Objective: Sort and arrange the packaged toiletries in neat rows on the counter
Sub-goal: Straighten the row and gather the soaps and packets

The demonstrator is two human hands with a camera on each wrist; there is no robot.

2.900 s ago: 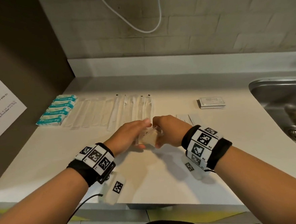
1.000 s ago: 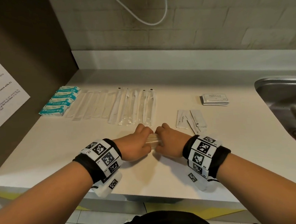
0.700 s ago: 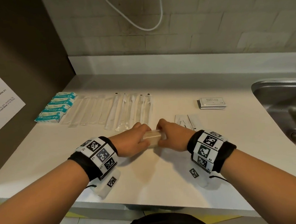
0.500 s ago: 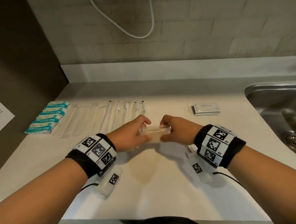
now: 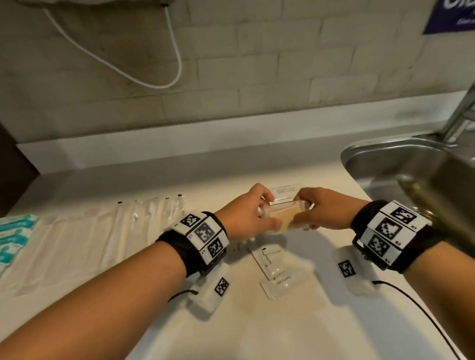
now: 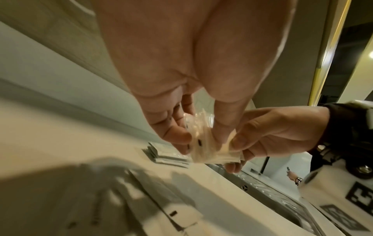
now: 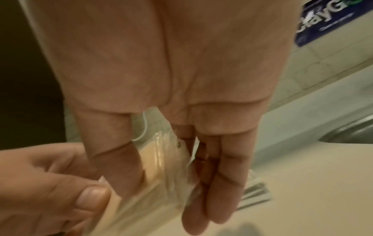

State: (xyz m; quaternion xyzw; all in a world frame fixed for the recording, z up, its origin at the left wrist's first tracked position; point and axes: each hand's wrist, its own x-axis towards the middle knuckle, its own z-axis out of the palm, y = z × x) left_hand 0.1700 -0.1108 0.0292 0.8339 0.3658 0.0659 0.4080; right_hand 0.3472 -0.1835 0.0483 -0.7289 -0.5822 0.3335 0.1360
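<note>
I pinch a clear packet stack (image 5: 285, 214) between left hand (image 5: 244, 214) and right hand (image 5: 324, 211), mid-frame above the bench (image 5: 241, 334). Next: lay them in a row.

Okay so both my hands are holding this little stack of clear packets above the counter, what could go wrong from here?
1. The stack of clear packets is pinched only at its ends by the left hand and right hand; the slick packets could fan out and slip.
2. The sink lies close on the right, so a dropped packet might slide in.
3. Setting down could disturb the toothpaste sachets below.
</note>
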